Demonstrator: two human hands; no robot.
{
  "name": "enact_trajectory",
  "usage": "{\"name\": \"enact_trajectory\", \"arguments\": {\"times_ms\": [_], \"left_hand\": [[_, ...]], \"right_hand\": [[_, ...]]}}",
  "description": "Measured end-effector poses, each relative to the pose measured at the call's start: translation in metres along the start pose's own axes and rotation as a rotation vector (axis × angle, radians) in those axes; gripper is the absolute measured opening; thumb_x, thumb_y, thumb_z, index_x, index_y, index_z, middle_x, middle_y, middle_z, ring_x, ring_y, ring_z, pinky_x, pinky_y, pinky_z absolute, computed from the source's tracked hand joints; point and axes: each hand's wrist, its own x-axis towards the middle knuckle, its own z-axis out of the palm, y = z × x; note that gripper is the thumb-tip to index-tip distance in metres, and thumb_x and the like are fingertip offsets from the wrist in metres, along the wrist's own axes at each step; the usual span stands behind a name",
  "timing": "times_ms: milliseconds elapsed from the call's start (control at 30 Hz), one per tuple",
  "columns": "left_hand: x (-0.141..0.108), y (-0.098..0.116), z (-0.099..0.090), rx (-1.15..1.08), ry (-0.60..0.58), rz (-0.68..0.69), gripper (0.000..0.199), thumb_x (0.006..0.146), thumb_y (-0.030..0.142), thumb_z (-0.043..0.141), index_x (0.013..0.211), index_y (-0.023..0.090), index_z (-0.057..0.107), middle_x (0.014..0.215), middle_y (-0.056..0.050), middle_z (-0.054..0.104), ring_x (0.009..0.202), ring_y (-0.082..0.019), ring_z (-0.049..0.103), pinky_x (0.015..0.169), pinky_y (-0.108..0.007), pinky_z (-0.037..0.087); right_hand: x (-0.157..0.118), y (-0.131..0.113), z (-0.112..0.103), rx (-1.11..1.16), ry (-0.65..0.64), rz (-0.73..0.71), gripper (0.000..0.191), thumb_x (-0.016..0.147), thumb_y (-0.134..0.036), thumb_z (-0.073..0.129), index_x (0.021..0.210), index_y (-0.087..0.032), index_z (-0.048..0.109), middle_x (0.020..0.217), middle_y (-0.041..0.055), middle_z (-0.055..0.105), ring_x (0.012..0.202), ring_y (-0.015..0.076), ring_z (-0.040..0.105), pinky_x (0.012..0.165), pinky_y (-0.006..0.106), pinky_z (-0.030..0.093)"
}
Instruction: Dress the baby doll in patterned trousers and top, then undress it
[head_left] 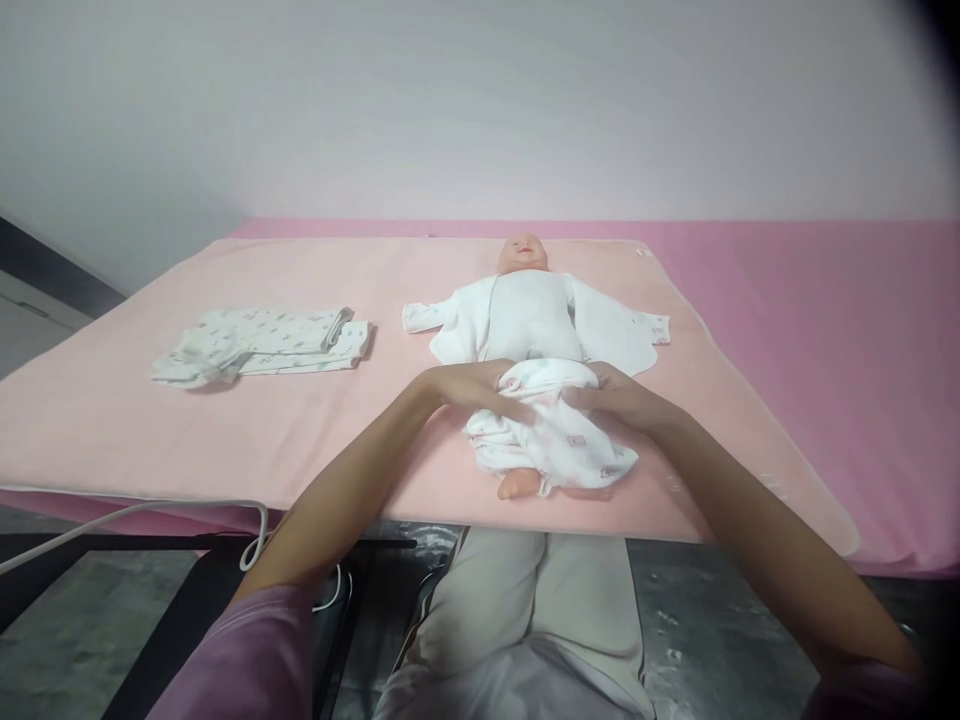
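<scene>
A baby doll (523,252) lies on its back with its head away from me. A white baby top (465,315) is on its upper body, front parted and sleeves spread to the sides. White printed baby pants (574,435) are bunched over the doll's legs, and a foot (519,484) shows below the cloth. My left hand (484,390) grips the pants at their left side, thumb on top and other fingers partly hidden. On the right side, my right hand (616,395) holds the same cloth with its thumb over the front.
A folded printed baby garment (262,345) lies to the left on the pale pink mat (390,440). Darker pink cover (810,350) shows at the right. A white cable (150,508) loops near the front left edge, above a black frame. A plain wall stands behind.
</scene>
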Motion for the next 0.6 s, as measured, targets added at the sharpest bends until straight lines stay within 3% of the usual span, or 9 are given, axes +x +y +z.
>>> {"name": "enact_trajectory", "arguments": {"times_ms": [133, 267, 367, 500, 600], "left_hand": [[0.001, -0.007, 0.002, -0.126, 0.135, 0.112, 0.059, 0.097, 0.064, 0.087, 0.135, 0.019, 0.080, 0.121, -0.014, 0.086, 0.119, -0.029, 0.081, 0.107, -0.040, 0.065], [0.007, -0.009, 0.007, -0.231, 0.204, 0.118, 0.065, 0.096, 0.070, 0.086, 0.132, 0.017, 0.080, 0.120, -0.016, 0.085, 0.117, -0.029, 0.081, 0.104, -0.040, 0.065], [0.008, -0.006, 0.008, -0.176, 0.165, 0.072, 0.060, 0.092, 0.069, 0.090, 0.123, 0.017, 0.083, 0.112, -0.011, 0.085, 0.107, -0.026, 0.081, 0.091, -0.034, 0.065], [0.005, -0.002, 0.005, -0.047, -0.020, 0.041, 0.058, 0.077, 0.063, 0.103, 0.107, 0.016, 0.085, 0.098, -0.009, 0.084, 0.091, -0.026, 0.080, 0.077, -0.033, 0.064], [0.003, -0.001, 0.005, -0.008, 0.057, 0.062, 0.058, 0.084, 0.060, 0.099, 0.120, 0.017, 0.083, 0.112, -0.013, 0.085, 0.104, -0.029, 0.081, 0.088, -0.037, 0.067]], "right_hand": [[-0.002, -0.003, -0.007, -0.018, -0.056, 0.055, 0.052, 0.093, -0.065, 0.091, 0.100, -0.015, 0.079, 0.089, 0.0054, 0.076, 0.078, 0.0179, 0.067, 0.067, 0.027, 0.052], [-0.006, -0.002, -0.014, -0.069, -0.289, 0.123, 0.050, 0.090, -0.060, 0.096, 0.096, -0.014, 0.078, 0.082, 0.0030, 0.072, 0.072, 0.0150, 0.064, 0.062, 0.024, 0.048], [-0.003, 0.003, -0.010, 0.031, -0.165, 0.067, 0.054, 0.089, -0.065, 0.095, 0.096, -0.015, 0.078, 0.080, 0.0038, 0.073, 0.071, 0.0164, 0.066, 0.061, 0.025, 0.050], [0.004, 0.012, -0.003, 0.174, 0.074, 0.060, 0.066, 0.088, -0.080, 0.088, 0.099, -0.016, 0.078, 0.091, 0.0091, 0.079, 0.080, 0.0219, 0.073, 0.070, 0.031, 0.060], [0.002, 0.011, -0.005, 0.074, 0.034, 0.101, 0.064, 0.092, -0.079, 0.086, 0.103, -0.016, 0.079, 0.092, 0.0076, 0.079, 0.081, 0.0209, 0.073, 0.071, 0.030, 0.058]]}}
